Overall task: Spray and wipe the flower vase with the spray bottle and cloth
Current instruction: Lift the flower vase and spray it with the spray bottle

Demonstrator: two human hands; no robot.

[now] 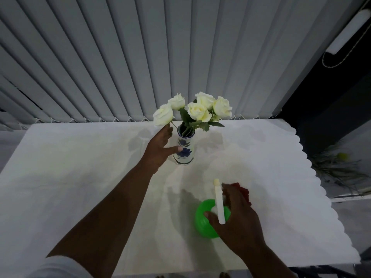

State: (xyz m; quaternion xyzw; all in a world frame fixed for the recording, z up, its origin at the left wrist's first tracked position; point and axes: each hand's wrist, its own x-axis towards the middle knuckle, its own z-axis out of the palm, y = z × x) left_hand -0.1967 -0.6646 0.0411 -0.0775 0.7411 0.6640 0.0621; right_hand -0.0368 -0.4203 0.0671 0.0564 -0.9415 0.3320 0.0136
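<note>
A white vase with blue flowers painted on it (185, 152) stands upright near the table's far middle and holds several white roses (197, 110). My left hand (160, 146) reaches to the vase's left side, fingers spread, thumb touching its wall. Nearer to me, a green round spray bottle (202, 219) with a white spray head (219, 201) stands on the table. My right hand (234, 213) is wrapped around the bottle's neck under the spray head. A red cloth (244, 192) lies just behind that hand, mostly hidden by it.
The table has a white cloth with a scalloped right edge (313, 177). Grey vertical blinds (140, 57) hang along the far edge. To the right, beyond the table, lie green stalks with a yellow bit (339, 163) on a lower surface.
</note>
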